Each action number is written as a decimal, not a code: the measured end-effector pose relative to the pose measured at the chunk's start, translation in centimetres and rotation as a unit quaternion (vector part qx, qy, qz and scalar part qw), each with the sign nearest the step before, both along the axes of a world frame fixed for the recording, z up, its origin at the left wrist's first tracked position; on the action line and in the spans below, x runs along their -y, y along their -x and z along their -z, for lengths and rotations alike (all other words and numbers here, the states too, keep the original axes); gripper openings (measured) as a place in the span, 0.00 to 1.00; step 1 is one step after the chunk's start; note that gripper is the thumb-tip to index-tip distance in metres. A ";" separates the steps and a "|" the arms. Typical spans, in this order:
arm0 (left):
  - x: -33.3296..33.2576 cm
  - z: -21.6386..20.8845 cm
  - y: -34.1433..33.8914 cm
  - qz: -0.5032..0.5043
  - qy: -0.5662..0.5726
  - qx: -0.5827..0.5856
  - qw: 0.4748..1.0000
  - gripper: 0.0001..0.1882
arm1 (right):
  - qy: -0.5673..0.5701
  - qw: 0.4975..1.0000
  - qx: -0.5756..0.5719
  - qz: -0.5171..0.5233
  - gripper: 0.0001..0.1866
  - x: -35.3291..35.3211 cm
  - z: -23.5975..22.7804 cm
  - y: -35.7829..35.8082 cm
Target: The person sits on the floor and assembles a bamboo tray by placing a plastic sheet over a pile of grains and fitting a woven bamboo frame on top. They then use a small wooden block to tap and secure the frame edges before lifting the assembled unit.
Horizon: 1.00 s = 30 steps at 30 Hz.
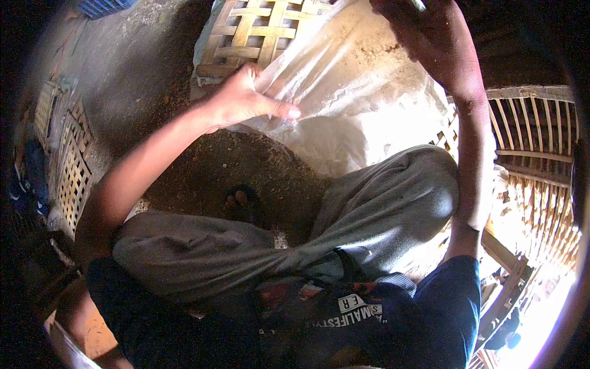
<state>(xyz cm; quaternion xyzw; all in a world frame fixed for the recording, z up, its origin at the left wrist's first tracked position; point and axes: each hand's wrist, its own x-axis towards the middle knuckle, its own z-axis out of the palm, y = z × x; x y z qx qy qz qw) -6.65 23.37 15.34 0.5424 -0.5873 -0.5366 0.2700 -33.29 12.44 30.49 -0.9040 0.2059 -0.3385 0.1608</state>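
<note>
A translucent plastic sheet or bag (344,92) spreads in front of my knees, with brownish grains or stains on its upper right part. My left hand (243,101) pinches its left edge, thumb on top and the other fingers partly hidden behind. A woven bamboo panel (258,31) lies just past that hand, partly under the plastic. High at the right, my right hand (433,52) is over the far part of the plastic with its fingers bent. A small pale thing shows at its fingers, cut off by the upper edge; I cannot tell what it is.
I sit cross-legged on a dark, gritty floor (233,160). More woven panels (74,178) stand at the left, and a blue crate (104,6) is at the far left. A slatted bamboo wall (534,141) rises at the right. Another person's arm (77,313) shows at the lower left.
</note>
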 end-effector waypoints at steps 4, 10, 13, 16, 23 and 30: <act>-0.4 -2.7 0.0 0.050 -0.044 -0.078 0.995 0.28 | 0.061 0.996 -0.060 0.008 0.13 -0.1 0.3 -0.6; 0.2 -4.5 2.3 0.025 0.005 -0.161 0.987 0.23 | -0.035 0.996 -0.073 0.022 0.14 -1.4 -0.1 -1.2; -0.7 -2.1 2.2 0.048 0.026 -0.124 0.991 0.28 | 0.044 0.997 -0.055 0.007 0.14 -0.4 -0.2 -1.4; -0.9 -1.2 0.5 0.116 -0.014 -0.048 0.992 0.37 | 0.043 0.998 0.001 0.043 0.12 -1.3 -0.4 -1.9; -0.1 -3.7 1.3 0.054 -0.055 -0.105 0.992 0.35 | -0.083 0.982 -0.148 0.081 0.09 -2.4 -1.8 -1.9; 0.1 -3.3 -0.4 0.168 -0.021 0.079 0.982 0.30 | 0.065 0.979 -0.078 0.174 0.09 -1.8 -0.6 -0.6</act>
